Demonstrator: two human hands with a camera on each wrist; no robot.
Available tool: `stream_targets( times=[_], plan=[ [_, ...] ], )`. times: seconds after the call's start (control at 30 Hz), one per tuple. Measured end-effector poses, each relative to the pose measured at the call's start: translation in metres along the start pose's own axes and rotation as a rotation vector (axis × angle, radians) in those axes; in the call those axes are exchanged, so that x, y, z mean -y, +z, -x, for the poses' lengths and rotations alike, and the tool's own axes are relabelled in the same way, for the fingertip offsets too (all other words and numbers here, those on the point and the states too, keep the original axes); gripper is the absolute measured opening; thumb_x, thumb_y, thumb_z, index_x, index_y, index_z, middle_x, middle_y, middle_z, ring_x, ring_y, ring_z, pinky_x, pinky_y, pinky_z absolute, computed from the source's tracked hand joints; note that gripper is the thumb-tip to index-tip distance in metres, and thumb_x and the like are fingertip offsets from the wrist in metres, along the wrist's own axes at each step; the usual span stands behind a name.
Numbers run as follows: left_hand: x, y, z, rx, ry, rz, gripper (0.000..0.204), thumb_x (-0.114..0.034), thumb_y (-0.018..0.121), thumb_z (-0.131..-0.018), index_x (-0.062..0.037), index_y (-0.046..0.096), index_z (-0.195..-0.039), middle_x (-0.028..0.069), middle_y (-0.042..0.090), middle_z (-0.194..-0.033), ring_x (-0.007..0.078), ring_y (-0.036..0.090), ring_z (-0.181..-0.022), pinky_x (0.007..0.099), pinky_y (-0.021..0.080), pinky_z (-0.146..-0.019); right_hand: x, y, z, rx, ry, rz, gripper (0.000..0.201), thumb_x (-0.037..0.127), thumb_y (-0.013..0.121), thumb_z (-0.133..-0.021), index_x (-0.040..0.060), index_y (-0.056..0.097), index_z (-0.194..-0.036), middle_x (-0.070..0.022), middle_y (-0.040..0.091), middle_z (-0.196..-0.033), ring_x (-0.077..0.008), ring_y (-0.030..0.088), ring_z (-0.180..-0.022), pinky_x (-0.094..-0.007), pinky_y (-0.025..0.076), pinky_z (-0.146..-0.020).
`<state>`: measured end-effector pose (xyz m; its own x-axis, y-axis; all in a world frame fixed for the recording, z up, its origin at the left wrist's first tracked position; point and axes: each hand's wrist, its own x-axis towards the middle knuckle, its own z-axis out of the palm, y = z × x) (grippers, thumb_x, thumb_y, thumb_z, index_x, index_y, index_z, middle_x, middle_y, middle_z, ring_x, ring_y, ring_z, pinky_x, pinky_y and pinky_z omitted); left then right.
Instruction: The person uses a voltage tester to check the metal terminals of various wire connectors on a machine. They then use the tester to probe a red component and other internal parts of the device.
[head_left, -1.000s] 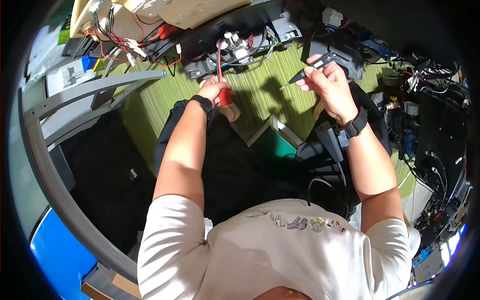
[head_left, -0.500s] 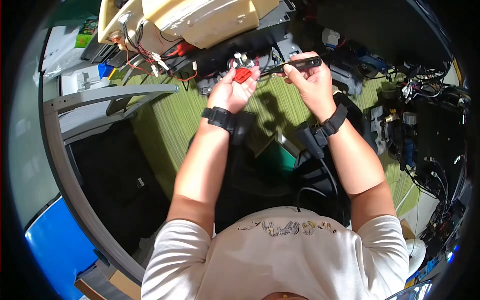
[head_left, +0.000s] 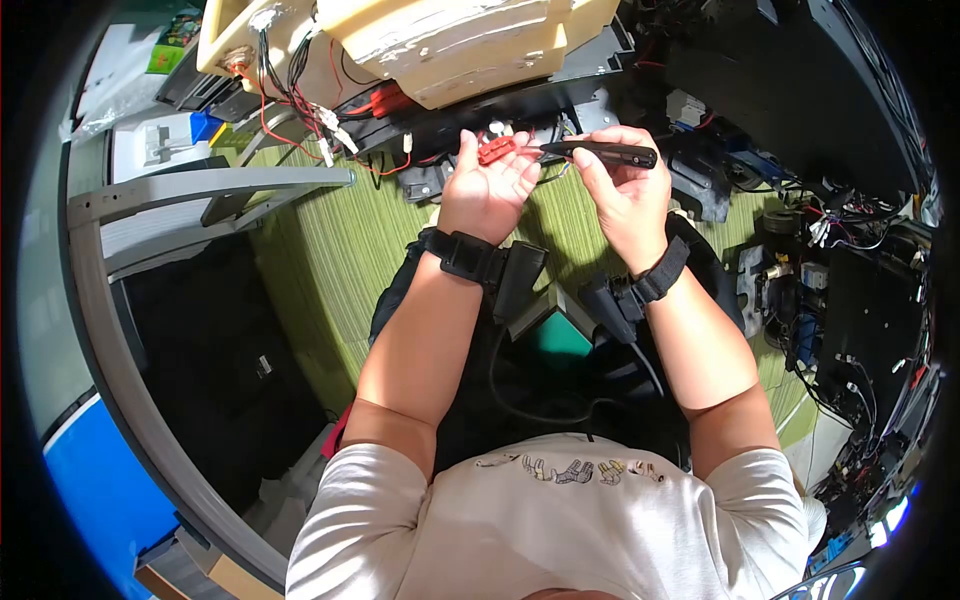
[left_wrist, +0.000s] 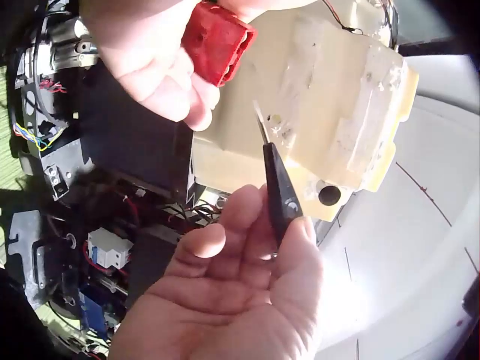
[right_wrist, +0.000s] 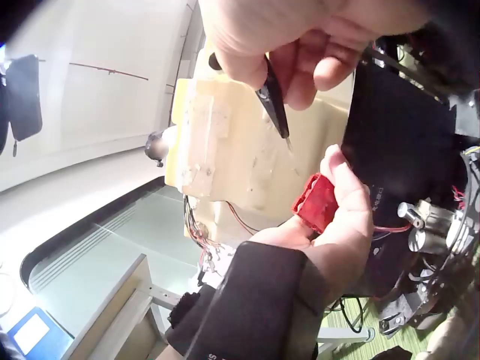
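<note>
I hold a small red plastic connector housing (head_left: 496, 150) in my left hand (head_left: 487, 190), raised in front of me at chest height, just below the cream-coloured foam-and-plastic seat shell (head_left: 450, 35) and the black frame with its tangle of red and black wires (head_left: 300, 105). My left fingers (left_wrist: 161, 71) are curled round the housing and pinch it against the palm, with its open end turned toward my other hand. My right hand (head_left: 620, 195) grips a slim black-handled pick tool with a fine metal tip (head_left: 600, 152); thumb and forefinger pinch the handle, the remaining fingers curled loosely under it. In the left wrist view the metal tip (left_wrist: 259, 120) stands just beside the red housing (left_wrist: 217, 41) but apart from it, not yet inside any opening. I judge the step in hand to be lining the tip up with a cavity of the connector, probably to release or seat a terminal, though I cannot see the cavities themselves from these angles. The next move, as I read it, calls for a short, steady advance of the tip straight into the housing mouth, with the left hand holding the housing still and square to the tool so the thin point neither slips off the plastic edge nor jabs my left fingertips.
</note>
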<state>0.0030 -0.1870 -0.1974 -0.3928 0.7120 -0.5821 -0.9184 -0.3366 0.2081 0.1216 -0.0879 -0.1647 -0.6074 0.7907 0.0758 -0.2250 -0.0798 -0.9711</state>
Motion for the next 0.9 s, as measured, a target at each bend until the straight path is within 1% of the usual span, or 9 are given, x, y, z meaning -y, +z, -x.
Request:
stream_targets(
  times=[0.17, 0.27, 0.37, 0.4, 0.5, 0.53, 0.63, 0.73, 0.9],
  plan=[
    [-0.005, 0.002, 0.001, -0.016, 0.023, -0.018, 0.047, -0.049, 0.041, -0.085, -0.0031, 0.049, -0.091, 0.0116, 0.055, -0.082, 0.0238, 0.055, -0.076, 0.0328, 0.048, -0.066, -0.005, 0.009, 0.000, 0.055, -0.020, -0.028, 0.021, -0.003, 0.061, -0.074, -0.0003, 0.051, -0.093, -0.0079, 0.059, -0.088, -0.0106, 0.058, -0.081, -0.0222, 0.047, -0.072],
    [-0.007, 0.005, 0.001, -0.018, 0.002, -0.036, 0.046, -0.051, 0.042, -0.084, -0.0049, 0.048, -0.085, 0.0092, 0.055, -0.077, 0.0206, 0.056, -0.069, 0.0310, 0.049, -0.064, -0.011, 0.011, 0.000, 0.093, -0.065, 0.069, 0.020, -0.003, 0.061, -0.074, -0.0004, 0.052, -0.092, -0.0081, 0.060, -0.089, -0.0111, 0.058, -0.081, -0.0231, 0.047, -0.073],
    [-0.006, 0.005, -0.003, -0.008, 0.014, -0.037, 0.051, -0.052, 0.038, -0.085, -0.0022, 0.052, -0.086, 0.0072, 0.059, -0.077, 0.0190, 0.058, -0.068, 0.0290, 0.051, -0.061, -0.015, 0.013, 0.001, 0.098, -0.105, 0.121, 0.020, -0.002, 0.062, -0.074, 0.0002, 0.053, -0.091, -0.0077, 0.061, -0.088, -0.0111, 0.059, -0.081, -0.0232, 0.047, -0.072],
    [-0.005, 0.004, -0.002, -0.066, 0.001, -0.062, 0.049, -0.051, 0.039, -0.085, -0.0038, 0.052, -0.086, 0.0063, 0.059, -0.076, 0.0182, 0.058, -0.068, 0.0284, 0.050, -0.059, -0.012, 0.012, 0.000, 0.117, -0.144, 0.228, 0.020, -0.002, 0.063, -0.073, 0.0008, 0.054, -0.090, -0.0083, 0.061, -0.088, -0.0129, 0.060, -0.080, -0.0240, 0.047, -0.072],
    [-0.005, 0.011, 0.001, -0.082, -0.013, -0.066, 0.049, -0.053, 0.038, -0.085, -0.0053, 0.052, -0.085, 0.0054, 0.059, -0.075, 0.0167, 0.058, -0.067, 0.0278, 0.049, -0.057, -0.011, 0.013, -0.001, 0.150, -0.222, 0.287, 0.020, -0.003, 0.064, -0.071, 0.0016, 0.054, -0.088, -0.0094, 0.062, -0.087, -0.0164, 0.061, -0.079, -0.0251, 0.048, -0.072],
    [-0.006, 0.010, 0.000, -0.083, -0.014, -0.065, 0.049, -0.053, 0.038, -0.085, -0.0053, 0.052, -0.085, 0.0054, 0.059, -0.075, 0.0167, 0.058, -0.067, 0.0278, 0.049, -0.057, -0.006, 0.014, -0.002, 0.178, -0.281, 0.354, 0.021, -0.004, 0.064, -0.069, 0.0021, 0.055, -0.086, -0.0101, 0.062, -0.087, -0.0204, 0.061, -0.080, -0.0271, 0.048, -0.072],
    [-0.009, 0.003, -0.005, -0.020, -0.014, -0.074, 0.051, -0.054, 0.036, -0.085, -0.0057, 0.052, -0.086, 0.0047, 0.059, -0.074, 0.0153, 0.058, -0.065, 0.0270, 0.048, -0.055, 0.000, 0.014, -0.004, 0.256, -0.368, 0.456, 0.021, -0.005, 0.064, -0.068, 0.0023, 0.056, -0.085, -0.0099, 0.062, -0.087, -0.0222, 0.060, -0.082, -0.0283, 0.047, -0.073],
    [-0.010, 0.000, -0.004, 0.016, -0.029, -0.110, 0.047, -0.055, 0.043, -0.082, -0.0086, 0.050, -0.083, 0.0057, 0.057, -0.074, 0.0183, 0.056, -0.067, 0.0276, 0.045, -0.060, 0.000, 0.015, -0.002, 0.257, -0.362, 0.438, 0.022, -0.006, 0.065, -0.066, 0.0021, 0.056, -0.085, -0.0096, 0.062, -0.087, -0.0228, 0.060, -0.082, -0.0290, 0.047, -0.073],
    [-0.013, 0.003, -0.002, -0.046, -0.060, -0.102, 0.049, -0.056, 0.042, -0.082, -0.0076, 0.050, -0.083, 0.0054, 0.057, -0.072, 0.0177, 0.058, -0.065, 0.0243, 0.047, -0.052, -0.003, 0.015, -0.004, 0.202, -0.359, 0.325, 0.022, -0.005, 0.065, -0.066, 0.0017, 0.056, -0.085, -0.0098, 0.062, -0.088, -0.0225, 0.060, -0.082, -0.0293, 0.047, -0.073]
  ],
)
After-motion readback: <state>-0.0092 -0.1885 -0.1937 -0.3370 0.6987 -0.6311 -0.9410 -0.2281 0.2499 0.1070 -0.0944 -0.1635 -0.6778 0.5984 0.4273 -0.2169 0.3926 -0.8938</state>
